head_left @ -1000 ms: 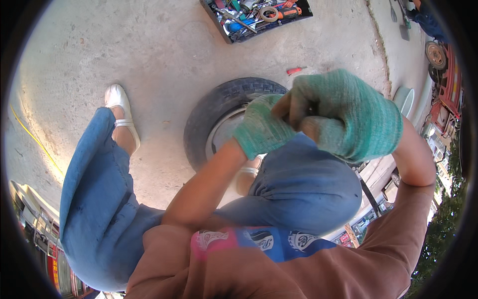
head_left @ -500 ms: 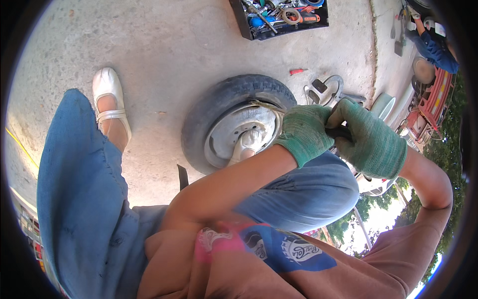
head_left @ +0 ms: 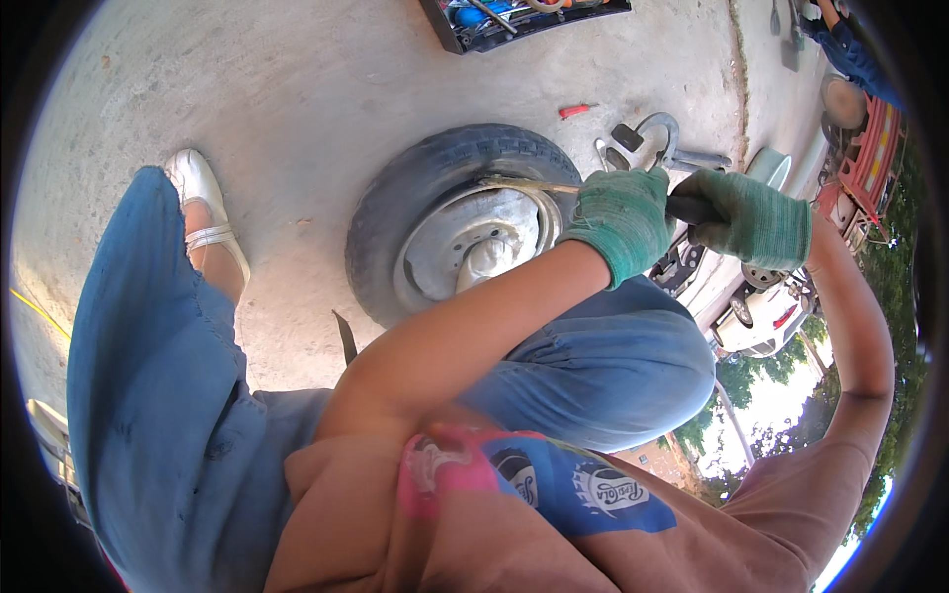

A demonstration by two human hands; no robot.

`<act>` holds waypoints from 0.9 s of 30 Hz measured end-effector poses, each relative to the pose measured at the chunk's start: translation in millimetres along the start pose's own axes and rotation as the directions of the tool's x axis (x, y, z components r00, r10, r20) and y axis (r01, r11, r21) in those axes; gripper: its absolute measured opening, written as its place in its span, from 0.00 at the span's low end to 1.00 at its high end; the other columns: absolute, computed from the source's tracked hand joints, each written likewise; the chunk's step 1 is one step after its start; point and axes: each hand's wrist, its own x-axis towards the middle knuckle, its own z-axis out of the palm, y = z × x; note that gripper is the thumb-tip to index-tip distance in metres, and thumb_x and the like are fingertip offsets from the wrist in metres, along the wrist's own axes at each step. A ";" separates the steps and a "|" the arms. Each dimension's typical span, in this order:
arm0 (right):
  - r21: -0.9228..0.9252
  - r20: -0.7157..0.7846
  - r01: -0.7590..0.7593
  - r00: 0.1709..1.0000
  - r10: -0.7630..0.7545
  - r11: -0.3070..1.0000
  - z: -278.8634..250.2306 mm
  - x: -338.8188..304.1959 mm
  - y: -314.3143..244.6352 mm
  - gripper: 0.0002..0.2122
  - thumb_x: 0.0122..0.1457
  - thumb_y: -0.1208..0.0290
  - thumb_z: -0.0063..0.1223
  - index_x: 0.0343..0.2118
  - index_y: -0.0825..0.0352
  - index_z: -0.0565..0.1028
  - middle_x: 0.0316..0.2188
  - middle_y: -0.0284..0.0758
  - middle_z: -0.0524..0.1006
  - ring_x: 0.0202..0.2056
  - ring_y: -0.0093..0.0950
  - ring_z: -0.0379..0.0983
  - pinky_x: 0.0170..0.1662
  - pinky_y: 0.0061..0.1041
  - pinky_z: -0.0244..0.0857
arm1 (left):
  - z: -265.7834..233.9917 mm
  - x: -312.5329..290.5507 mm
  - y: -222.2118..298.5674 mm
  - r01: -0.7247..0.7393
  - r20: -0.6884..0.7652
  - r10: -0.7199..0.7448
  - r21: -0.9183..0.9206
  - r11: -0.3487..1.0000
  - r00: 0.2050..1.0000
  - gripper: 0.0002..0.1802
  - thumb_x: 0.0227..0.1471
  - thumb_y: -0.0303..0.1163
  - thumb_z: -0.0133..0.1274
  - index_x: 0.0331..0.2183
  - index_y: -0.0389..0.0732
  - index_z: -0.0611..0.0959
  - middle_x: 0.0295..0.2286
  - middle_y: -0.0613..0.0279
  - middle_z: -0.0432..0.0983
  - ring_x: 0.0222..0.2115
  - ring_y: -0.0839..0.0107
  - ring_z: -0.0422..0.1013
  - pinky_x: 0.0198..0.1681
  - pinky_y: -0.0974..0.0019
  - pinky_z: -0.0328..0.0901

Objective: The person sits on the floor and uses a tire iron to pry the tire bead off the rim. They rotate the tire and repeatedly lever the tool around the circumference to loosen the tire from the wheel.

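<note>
A worn black tyre (head_left: 381,237) on a silver-white steel rim (head_left: 420,262) lies flat on the ground before me, and my right foot in a white shoe (head_left: 486,262) presses on the rim. A long pry bar (head_left: 529,184) has its tip at the seam between tyre and rim, on the far side. My gloved left hand (head_left: 625,219) is closed round its shaft. Farther right, my gloved right hand (head_left: 759,219) grips the dark handle end (head_left: 692,210). Both gloves are green knit. How deep the tip sits cannot be made out.
A black toolbox (head_left: 455,38) full of hand tools stands at the far edge. Beyond the tyre lie a red-handled tool (head_left: 575,111) and a curved metal tool (head_left: 672,133). Another person in blue (head_left: 855,64) is at far right, near a red metal frame (head_left: 875,158).
Both hands have moved away from me and to the right relative to the tyre. More of the bar's shaft and handle shows, and it lies more level across the picture.
</note>
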 end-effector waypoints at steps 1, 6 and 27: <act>-0.120 0.035 -0.026 0.999 0.031 0.992 -0.2 1.5 -7.9 0.18 0.58 0.86 0.49 0.53 0.71 0.68 0.49 0.41 0.78 0.55 0.30 0.73 0.56 0.28 0.69 | -8.4 -4.1 -1.1 -0.006 0.013 0.006 -0.008 1.000 1.000 0.16 0.51 0.39 0.56 0.39 0.40 0.81 0.33 0.47 0.81 0.37 0.52 0.78 0.42 0.51 0.71; -0.111 -0.091 0.175 0.978 -0.186 0.978 27.4 -10.6 -60.1 0.16 0.54 0.75 0.60 0.46 0.70 0.74 0.36 0.43 0.81 0.38 0.33 0.80 0.43 0.33 0.72 | -42.9 -35.6 -21.3 -0.056 -0.022 0.054 -0.089 0.994 0.998 0.18 0.46 0.45 0.61 0.38 0.46 0.84 0.34 0.52 0.82 0.36 0.52 0.79 0.41 0.51 0.72; 0.261 -0.667 0.755 0.592 -0.453 0.602 40.3 -30.4 54.2 0.18 0.68 0.58 0.50 0.47 0.72 0.76 0.32 0.40 0.82 0.26 0.27 0.77 0.32 0.21 0.70 | -21.4 -68.5 -22.3 -0.213 -0.360 0.039 -0.457 0.864 0.932 0.12 0.47 0.24 0.64 0.35 0.43 0.80 0.24 0.67 0.76 0.26 0.74 0.75 0.31 0.68 0.69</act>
